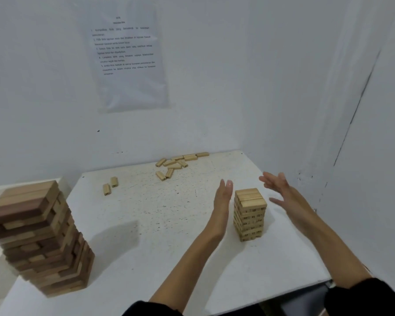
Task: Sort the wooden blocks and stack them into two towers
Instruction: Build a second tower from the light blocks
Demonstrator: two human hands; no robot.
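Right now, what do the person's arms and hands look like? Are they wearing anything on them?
Both forearms are bare. The left hand and right hand have no gloves, and I can see no watch, ring or bracelet. Lower down, near the bottom of the picture, a black left sleeve and a black right sleeve cover the upper arms.

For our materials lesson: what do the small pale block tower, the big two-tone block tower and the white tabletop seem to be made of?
The small pale block tower: light wood, matte, apparently unvarnished. The big two-tone block tower: wood too, tan and reddish-brown pieces, perhaps stained; blur hides the grain. The white tabletop: probably painted or laminated board, flat, speckled with dark scuffs.
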